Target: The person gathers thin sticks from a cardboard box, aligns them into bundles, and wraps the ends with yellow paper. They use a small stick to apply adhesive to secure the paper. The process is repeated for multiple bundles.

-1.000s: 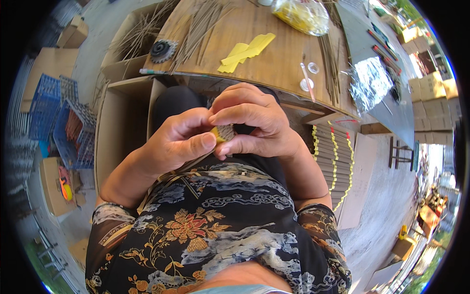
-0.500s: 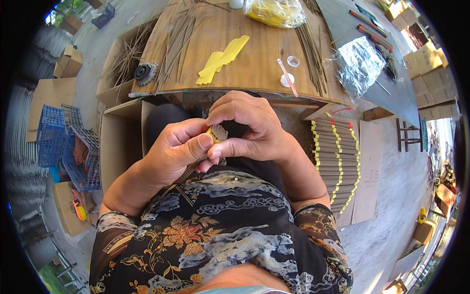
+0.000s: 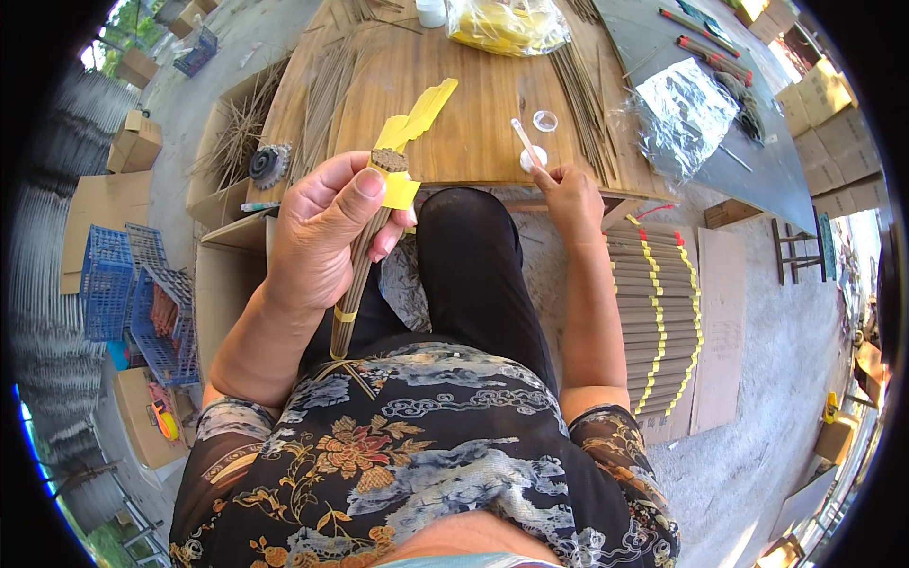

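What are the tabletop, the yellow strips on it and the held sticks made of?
Tabletop: apparently wood or veneer, lightly glossy; brown grain shows.
Yellow strips: probably paper, mostly matte; they look thin and flat.
Held sticks: matte, perhaps wood or pressed powder; their dull brown leaves it open.

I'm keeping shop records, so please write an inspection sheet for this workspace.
Surface: wooden table, loose thin sticks at both sides.
Job's things: stick bundle, yellow strip around its top, one end loose; more yellow paper beyond.
Clutter: crumpled silvery sheet on the grey table.
Hands: left hand holds the stick bundle; right hand at the near end of the flat stick, grip unclear.
Cables: nothing seen.
Surroundings: blue crates at left, cardboard boxes.
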### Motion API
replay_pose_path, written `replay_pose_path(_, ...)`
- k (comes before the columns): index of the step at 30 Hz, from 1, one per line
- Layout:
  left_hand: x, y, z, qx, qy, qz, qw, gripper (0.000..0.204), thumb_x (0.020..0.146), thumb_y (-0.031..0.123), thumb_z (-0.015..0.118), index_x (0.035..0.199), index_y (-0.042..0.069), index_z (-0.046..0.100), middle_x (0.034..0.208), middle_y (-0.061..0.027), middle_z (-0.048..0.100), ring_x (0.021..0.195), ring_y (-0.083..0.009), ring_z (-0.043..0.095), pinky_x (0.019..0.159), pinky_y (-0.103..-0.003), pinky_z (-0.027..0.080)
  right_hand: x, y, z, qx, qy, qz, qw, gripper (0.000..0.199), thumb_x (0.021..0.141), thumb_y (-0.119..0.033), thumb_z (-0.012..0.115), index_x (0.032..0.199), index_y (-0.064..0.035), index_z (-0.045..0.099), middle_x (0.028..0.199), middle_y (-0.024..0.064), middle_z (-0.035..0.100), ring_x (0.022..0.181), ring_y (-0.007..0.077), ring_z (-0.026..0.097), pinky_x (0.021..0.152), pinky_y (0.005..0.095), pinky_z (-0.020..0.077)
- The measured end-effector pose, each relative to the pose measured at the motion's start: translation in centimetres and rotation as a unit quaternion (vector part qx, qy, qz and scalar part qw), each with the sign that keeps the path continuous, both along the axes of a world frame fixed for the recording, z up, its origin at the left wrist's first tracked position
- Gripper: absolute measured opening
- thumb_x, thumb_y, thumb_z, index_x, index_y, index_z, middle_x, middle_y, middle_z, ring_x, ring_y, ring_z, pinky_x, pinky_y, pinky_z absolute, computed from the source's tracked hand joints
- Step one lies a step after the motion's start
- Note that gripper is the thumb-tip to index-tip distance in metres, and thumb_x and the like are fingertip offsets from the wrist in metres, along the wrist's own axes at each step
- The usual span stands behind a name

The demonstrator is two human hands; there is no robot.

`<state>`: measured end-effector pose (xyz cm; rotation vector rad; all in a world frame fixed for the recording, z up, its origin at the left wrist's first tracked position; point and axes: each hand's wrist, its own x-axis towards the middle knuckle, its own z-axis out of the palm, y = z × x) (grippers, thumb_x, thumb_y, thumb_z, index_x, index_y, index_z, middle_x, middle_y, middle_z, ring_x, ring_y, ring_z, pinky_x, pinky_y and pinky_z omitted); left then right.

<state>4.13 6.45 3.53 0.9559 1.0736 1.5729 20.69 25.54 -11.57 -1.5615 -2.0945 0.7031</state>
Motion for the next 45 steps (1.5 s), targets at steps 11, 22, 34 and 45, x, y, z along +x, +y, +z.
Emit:
replay_pose_path(11,-3.0,0.0,0.4,0.082,-0.061,0.024,0.994,0.030,0.090,0.027,0.047,0.100,0.000,0.057,0.098,-0.0241,0.058,0.055,-0.0107,0.048,0.049,-0.020,0.040,-0.2,-8.0,9.4,-0.197,0.552,0.236,0.775,0.014,0.089,-0.010,0.049,0.096,0.0014,0.052,0.077,0.0069,0.060,0.052,0.0047,0.047,0.045,0.0156,0.0367)
replay_pose_path(22,-4.2,-2.4,1.1,0.150,-0.079,0.038,0.985,0.034,0.092,0.028,0.043,0.102,-0.001,0.057,0.100,-0.0258,0.056,0.054,-0.0100,0.047,0.047,-0.019,0.040,-3.3,-13.8,11.7,-0.265,0.511,0.389,0.720,0.020,0.091,-0.006,0.044,0.109,0.0002,0.047,0.076,0.0005,0.054,0.054,0.0011,0.039,0.047,0.0143,0.0315)
replay_pose_path(34,-5.1,-4.6,1.0,0.186,-0.123,0.022,0.975,0.035,0.090,0.026,0.045,0.103,-0.005,0.055,0.099,-0.0275,0.055,0.055,-0.0106,0.049,0.047,-0.020,0.040,-6.6,-15.7,11.3,0.112,0.450,0.398,0.792,0.030,0.084,-0.003,0.055,0.115,-0.0033,0.055,0.095,0.0096,0.056,0.072,0.0092,0.052,0.060,0.0195,0.0454)
replay_pose_path(45,-5.9,-5.4,0.7,0.201,-0.128,0.006,0.971,0.038,0.087,0.027,0.050,0.105,-0.007,0.052,0.102,-0.0289,0.053,0.058,-0.0106,0.051,0.047,-0.019,0.042,-7.5,-16.3,11.7,0.136,0.448,0.415,0.780,0.029,0.083,-0.001,0.057,0.112,-0.0035,0.057,0.097,0.0111,0.057,0.075,0.0111,0.054,0.062,0.0213,0.0472)
